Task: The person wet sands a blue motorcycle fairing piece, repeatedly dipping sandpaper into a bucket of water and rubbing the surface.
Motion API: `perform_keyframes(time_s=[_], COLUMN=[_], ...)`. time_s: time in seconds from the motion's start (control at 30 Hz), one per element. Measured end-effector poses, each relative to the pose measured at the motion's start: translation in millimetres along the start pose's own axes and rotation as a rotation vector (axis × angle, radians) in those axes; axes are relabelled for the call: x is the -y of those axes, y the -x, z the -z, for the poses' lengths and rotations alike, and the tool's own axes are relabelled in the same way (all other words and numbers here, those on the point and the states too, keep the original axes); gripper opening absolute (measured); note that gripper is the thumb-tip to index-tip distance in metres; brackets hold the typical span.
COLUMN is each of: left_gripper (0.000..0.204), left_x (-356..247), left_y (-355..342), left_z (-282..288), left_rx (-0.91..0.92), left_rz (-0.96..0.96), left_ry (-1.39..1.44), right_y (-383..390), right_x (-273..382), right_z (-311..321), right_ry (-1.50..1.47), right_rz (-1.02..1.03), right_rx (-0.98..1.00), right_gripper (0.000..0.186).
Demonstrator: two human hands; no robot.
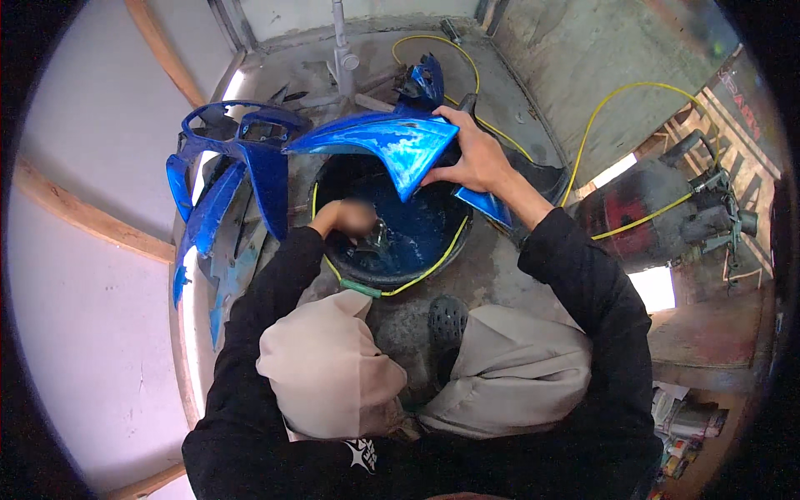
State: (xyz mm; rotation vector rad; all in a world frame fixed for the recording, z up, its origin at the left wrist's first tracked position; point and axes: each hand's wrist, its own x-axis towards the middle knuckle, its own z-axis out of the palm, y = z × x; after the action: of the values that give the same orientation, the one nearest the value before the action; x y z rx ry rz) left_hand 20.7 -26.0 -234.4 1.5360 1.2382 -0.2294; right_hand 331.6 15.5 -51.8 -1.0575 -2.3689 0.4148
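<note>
R hand [473, 158] is clamped on the rear edge of a blue plastic panel [392, 143], fingers spread over the top face, thumb under, propping it tilted over a black tub [392, 258]. L hand [343, 218] is down inside the tub w/ water in it; it's blurred, so can't tell how far it's closed or what, if anything, it has hold of.

Panel looks like a thin moulded shell: prob. light, fairly stiff but w/ some flex at the long pointed tip. Paint is patchy and glossy-wet, so likely slippery; a pinch on the thick rear edge, as now, seems safer than gripping the tip, which could crack or twist.

Outward: a yellow hose [433, 265] runs over the tub rim & away across the concrete floor [500, 275]. A second blue panel [233, 158], bigger, w/ cut-outs, stands just L of the tub by the wall. Knees in beige trousers [325, 367] sit below the tub, a black shoe [447, 321] between them.
</note>
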Motion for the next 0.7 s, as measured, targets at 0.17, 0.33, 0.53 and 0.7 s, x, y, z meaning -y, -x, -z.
perform_keyframes(time_s=[0.17, 0.33, 0.53, 0.7], left_gripper=[0.029, 0.032, 0.038, 0.035], left_x=[-54.5, -112.4, -190.6, -226.3], left_y=[79.6, 148.4, 175.1, 149.5], left_z=[43.6, 99.2, 134.2, 128.0], left_rx=[0.0, 0.007, -0.216, -0.421], left_rz=[-0.022, -0.064, -0.302, -0.467], left_ry=[0.046, -0.186, -0.121, -0.244], right_y=[0.2, 0.5, 0.0, 0.1], right_x=[-0.2, 0.8, 3.2, 3.4], right_z=[-0.4, 0.8, 3.1, 3.5], right_ry=[0.0, -0.017, -0.017, -0.03], right_rz=[-0.011, 0.013, -0.014, -0.029], right_rx=[0.008, -0.004, 0.018, 0.028], right_gripper=[0.13, 0.13, 0.13, 0.131])
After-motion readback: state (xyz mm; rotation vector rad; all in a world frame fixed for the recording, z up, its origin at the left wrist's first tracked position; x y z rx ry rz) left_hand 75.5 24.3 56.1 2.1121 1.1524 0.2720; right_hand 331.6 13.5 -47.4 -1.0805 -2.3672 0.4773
